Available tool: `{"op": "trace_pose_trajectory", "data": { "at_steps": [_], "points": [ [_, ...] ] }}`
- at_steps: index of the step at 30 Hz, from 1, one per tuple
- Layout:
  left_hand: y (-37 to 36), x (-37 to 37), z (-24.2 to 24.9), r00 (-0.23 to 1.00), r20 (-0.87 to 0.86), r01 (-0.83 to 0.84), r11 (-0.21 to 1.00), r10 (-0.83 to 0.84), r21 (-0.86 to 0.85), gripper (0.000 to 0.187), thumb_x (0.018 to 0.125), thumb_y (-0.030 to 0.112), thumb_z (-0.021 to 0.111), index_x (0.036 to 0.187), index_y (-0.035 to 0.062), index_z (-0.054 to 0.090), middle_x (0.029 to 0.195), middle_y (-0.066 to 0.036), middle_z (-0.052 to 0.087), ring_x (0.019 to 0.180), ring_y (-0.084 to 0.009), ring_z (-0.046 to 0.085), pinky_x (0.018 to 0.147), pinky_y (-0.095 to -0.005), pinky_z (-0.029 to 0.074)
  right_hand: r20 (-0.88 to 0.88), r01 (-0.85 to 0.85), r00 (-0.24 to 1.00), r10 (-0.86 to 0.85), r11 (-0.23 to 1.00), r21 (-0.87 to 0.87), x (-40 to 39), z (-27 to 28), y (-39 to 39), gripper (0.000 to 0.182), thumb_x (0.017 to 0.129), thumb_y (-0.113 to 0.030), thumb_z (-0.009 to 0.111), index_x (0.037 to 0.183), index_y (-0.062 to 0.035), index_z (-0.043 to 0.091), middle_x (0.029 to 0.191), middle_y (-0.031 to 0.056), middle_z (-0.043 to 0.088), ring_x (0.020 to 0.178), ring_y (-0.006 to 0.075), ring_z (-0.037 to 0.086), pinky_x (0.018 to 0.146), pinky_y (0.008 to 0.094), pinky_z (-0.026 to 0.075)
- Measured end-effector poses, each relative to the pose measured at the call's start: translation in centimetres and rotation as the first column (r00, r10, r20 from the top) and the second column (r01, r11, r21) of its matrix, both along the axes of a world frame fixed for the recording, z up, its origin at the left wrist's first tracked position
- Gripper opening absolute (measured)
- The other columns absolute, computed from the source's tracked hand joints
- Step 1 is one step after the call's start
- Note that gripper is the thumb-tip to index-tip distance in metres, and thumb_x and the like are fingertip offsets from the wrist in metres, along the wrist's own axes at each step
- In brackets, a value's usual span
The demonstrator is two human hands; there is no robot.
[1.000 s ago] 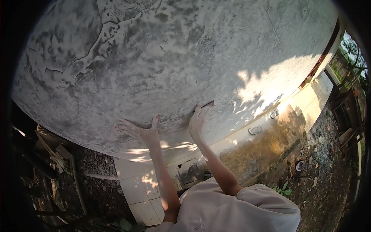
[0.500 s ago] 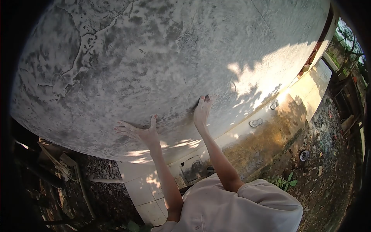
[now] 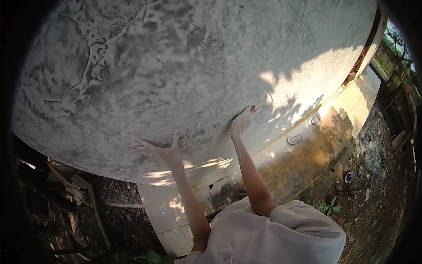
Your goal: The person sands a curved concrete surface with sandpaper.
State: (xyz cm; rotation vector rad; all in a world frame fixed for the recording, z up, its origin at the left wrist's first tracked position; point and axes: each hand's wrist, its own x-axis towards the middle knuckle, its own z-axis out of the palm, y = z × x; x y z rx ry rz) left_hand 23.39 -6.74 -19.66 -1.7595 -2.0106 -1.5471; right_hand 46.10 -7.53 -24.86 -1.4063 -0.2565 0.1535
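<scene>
A grey plastered wall [image 3: 176, 66], mottled and cracked at the upper left, fills most of the head view. My left hand [image 3: 165, 153] lies against its lower part with fingers spread and thumb apart, holding nothing. To the right, my right hand [image 3: 241, 122] presses on the wall with its fingers closed over a small dark piece [image 3: 252, 108] that looks like sandpaper. Most of that piece is hidden under the fingers. Pale dust coats both hands.
A tiled ledge [image 3: 160, 211] runs along the wall's foot, with a dark cover plate [image 3: 222, 191] set in it. Sandals [image 3: 294, 139] lie farther right. Leafy, littered ground and a small green plant [image 3: 328, 206] are at the right; wood pieces [image 3: 66, 180] lie at the left.
My right hand has slid to the right along the wall with the dark piece, its fingers now angled more to the right. The left hand stays in place on the wall.
</scene>
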Motion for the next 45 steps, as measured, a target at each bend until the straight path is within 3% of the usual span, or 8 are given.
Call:
{"op": "trace_pose_trajectory", "data": {
  "at_steps": [6, 9, 12, 18, 27, 29, 39, 45],
  "points": [
    [-0.6, 0.5, 0.7, 0.998, 0.044, 0.047, 0.998, -0.048, 0.030, 0.130, 0.059, 0.053, 0.083, 0.150, 0.0189, -0.003, 0.155, -0.018, -0.009, 0.143, -0.0375, -0.007, 0.115, -0.0607, 0.010, -0.023, -0.023, 0.999, 0.024, 0.997, 0.078, -3.4, 1.6, -0.8, 0.062, 0.100, -0.024, 0.038, 0.145, 0.0083, 0.008, 0.151, 0.0285, 0.015, 0.141, 0.0364, 0.019, 0.115, 0.0401, 0.017],
    [-0.5, 0.5, 0.4, 0.997, 0.043, 0.057, 0.998, -0.058, 0.036, 0.130, 0.060, 0.052, 0.083, 0.150, 0.0184, -0.003, 0.155, -0.018, -0.009, 0.143, -0.0368, -0.008, 0.115, -0.0600, 0.008, 0.270, -0.090, 0.950, 0.158, 0.965, -0.245, -6.4, -0.1, -1.2, 0.061, 0.100, -0.021, 0.037, 0.145, 0.0089, 0.009, 0.152, 0.0277, 0.011, 0.142, 0.0366, 0.013, 0.116, 0.0396, 0.014],
    [-0.5, 0.5, 0.5, 0.999, 0.018, 0.030, 0.999, -0.030, 0.015, 0.130, 0.060, 0.052, 0.083, 0.150, 0.0183, -0.003, 0.155, -0.018, -0.010, 0.143, -0.0372, -0.008, 0.115, -0.0603, 0.009, 0.354, -0.152, 0.913, 0.202, 0.975, -0.164, -4.2, -0.8, -1.2, 0.059, 0.100, -0.019, 0.037, 0.145, 0.0097, 0.011, 0.153, 0.0269, 0.008, 0.143, 0.0365, 0.009, 0.116, 0.0398, 0.011],
    [-0.8, 0.7, 0.7, 0.998, 0.042, 0.046, 0.999, -0.046, -0.008, 0.130, 0.060, 0.054, 0.082, 0.150, 0.0174, -0.004, 0.154, -0.019, -0.010, 0.142, -0.0385, -0.008, 0.114, -0.0605, 0.010, 0.023, 0.021, 1.000, -0.020, 0.996, -0.086, 1.2, -1.4, -0.4, 0.056, 0.100, -0.018, 0.036, 0.144, 0.0099, 0.014, 0.154, 0.0246, 0.007, 0.143, 0.0359, 0.010, 0.117, 0.0409, 0.010],
    [-1.0, 0.7, 0.4, 0.997, 0.032, 0.064, 0.998, -0.065, 0.006, 0.128, 0.063, 0.053, 0.082, 0.150, 0.0165, -0.004, 0.154, -0.021, -0.009, 0.142, -0.0387, -0.008, 0.114, -0.0606, 0.010, 0.339, -0.110, 0.933, 0.123, 0.992, -0.060, -1.9, -1.8, -0.6, 0.055, 0.101, -0.021, 0.036, 0.144, 0.0078, 0.019, 0.154, 0.0240, 0.012, 0.143, 0.0338, 0.014, 0.116, 0.0385, 0.013],
    [-0.9, 0.9, 0.3, 0.997, 0.055, 0.063, 0.998, -0.062, -0.010, 0.127, 0.063, 0.053, 0.081, 0.150, 0.0162, -0.004, 0.154, -0.021, -0.008, 0.142, -0.0386, -0.008, 0.114, -0.0606, 0.010, 0.013, -0.039, 0.999, 0.039, 0.999, -0.005, 0.8, -1.9, -0.3, 0.055, 0.102, -0.022, 0.034, 0.145, 0.0075, 0.017, 0.155, 0.0233, 0.006, 0.143, 0.0351, 0.009, 0.116, 0.0396, 0.013],
    [-1.1, 1.3, -0.6, 0.994, 0.076, 0.080, 0.997, -0.081, 0.017, 0.126, 0.064, 0.052, 0.081, 0.151, 0.0158, -0.003, 0.155, -0.020, -0.008, 0.143, -0.0381, -0.007, 0.114, -0.0599, 0.009, 0.263, -0.216, 0.939, 0.224, 0.975, -0.058, -5.6, -0.7, -1.1, 0.060, 0.102, -0.029, 0.032, 0.147, 0.0038, 0.010, 0.155, 0.0229, 0.007, 0.144, 0.0323, 0.010, 0.117, 0.0388, 0.011],
    [-1.5, 1.3, -1.6, 0.991, 0.079, 0.113, 0.993, -0.112, -0.014, 0.124, 0.066, 0.049, 0.082, 0.151, 0.0154, -0.002, 0.155, -0.019, -0.010, 0.143, -0.0370, -0.008, 0.115, -0.0591, 0.008, -0.110, -0.104, 0.988, 0.106, 0.994, 0.028, -2.0, -0.8, -1.2, 0.059, 0.102, -0.024, 0.033, 0.147, 0.0049, 0.009, 0.155, 0.0216, 0.000, 0.144, 0.0341, 0.004, 0.117, 0.0404, 0.009]
  ]
}}
